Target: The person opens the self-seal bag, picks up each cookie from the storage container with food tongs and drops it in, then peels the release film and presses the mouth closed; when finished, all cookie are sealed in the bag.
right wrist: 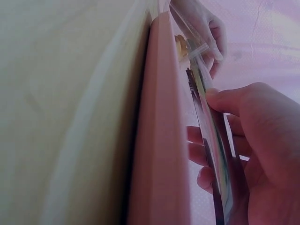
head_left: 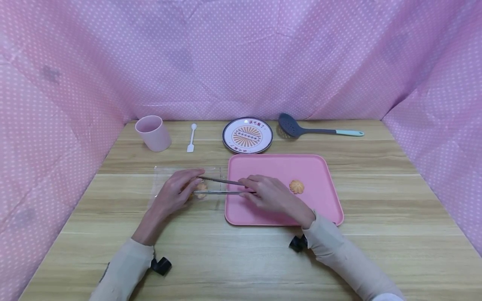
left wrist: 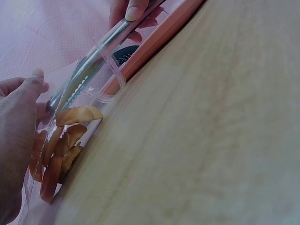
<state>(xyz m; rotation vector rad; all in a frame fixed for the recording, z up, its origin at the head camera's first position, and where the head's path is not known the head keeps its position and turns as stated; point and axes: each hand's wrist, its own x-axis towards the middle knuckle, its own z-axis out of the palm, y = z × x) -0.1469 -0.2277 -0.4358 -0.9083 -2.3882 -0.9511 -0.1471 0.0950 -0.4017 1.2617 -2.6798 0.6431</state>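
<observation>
A clear plastic bag of cookies lies on the table, left of the pink tray. At its side my left hand pinches the plastic between thumb and fingers. My right hand grips metal tongs over the tray's left part, thumb on one arm and fingers on the other. The toothed ends of the tongs reach into the bag's mouth, apart from each other, close to a cookie in the left wrist view. One flower-shaped cookie rests on the tray.
Along the back of the table stand a pink cup, a small white spatula-ended spoon, a patterned plate and a dark slotted skimmer with a mint handle end. Pink dotted cloth hangs behind and at both sides.
</observation>
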